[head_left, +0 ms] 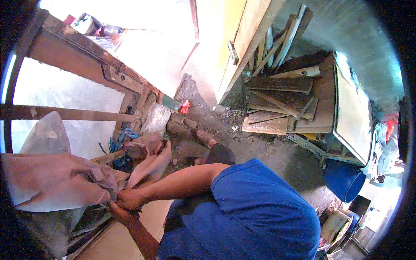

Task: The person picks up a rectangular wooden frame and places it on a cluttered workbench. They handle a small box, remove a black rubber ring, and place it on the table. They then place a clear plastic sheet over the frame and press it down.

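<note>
A large brownish-pink cloth (56,177) spreads across the left side, with a bunched fold (151,160) hanging near the wooden frame. My right hand (131,199) is closed on the cloth's gathered edge, its arm reaching across from the blue sleeve. Just below it, my left hand (122,213) is closed on the same edge, and the two hands almost touch. Their fingertips are partly hidden by the folds. Beneath the cloth lies greyish translucent sheeting (47,229), and a pale board (104,242) shows beside my left forearm.
A wooden rail (73,113) crosses behind the cloth, with blue strapping (119,145) near its end. An open door (242,39) stands ahead. To the right are stacked planks (281,86) on a cabinet (353,112) and a blue barrel (344,180). Rubble and a red item (185,106) lie by the doorway.
</note>
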Demonstrator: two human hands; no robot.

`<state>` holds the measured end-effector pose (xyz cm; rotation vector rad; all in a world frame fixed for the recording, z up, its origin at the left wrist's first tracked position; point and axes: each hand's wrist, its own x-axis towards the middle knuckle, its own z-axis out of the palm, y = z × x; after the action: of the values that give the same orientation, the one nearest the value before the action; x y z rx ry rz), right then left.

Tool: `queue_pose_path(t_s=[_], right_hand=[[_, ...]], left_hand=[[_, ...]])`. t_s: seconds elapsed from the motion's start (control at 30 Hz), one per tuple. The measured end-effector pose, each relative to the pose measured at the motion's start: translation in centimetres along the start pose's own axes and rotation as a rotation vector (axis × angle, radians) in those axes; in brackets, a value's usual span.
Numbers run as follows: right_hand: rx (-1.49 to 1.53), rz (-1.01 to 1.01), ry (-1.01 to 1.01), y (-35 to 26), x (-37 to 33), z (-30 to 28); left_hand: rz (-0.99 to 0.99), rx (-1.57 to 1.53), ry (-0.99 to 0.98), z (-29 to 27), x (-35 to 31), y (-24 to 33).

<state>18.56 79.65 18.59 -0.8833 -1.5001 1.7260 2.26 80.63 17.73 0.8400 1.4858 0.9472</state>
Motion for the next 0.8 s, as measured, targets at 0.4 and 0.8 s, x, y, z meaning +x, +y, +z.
queue_pose_path(t_s=[0.4,0.8], right_hand=[[-0.079,-0.785,0.060,-1.4,-3.6,-10.1],[-0.291,-0.329,0.312,-2.0,-6.9,-20.3]], left_hand=[[0.035,-0.334,0.014,8.2,3.7,4.8],[0.113,-0.502,-0.269,9.5,8.2,3.7]])
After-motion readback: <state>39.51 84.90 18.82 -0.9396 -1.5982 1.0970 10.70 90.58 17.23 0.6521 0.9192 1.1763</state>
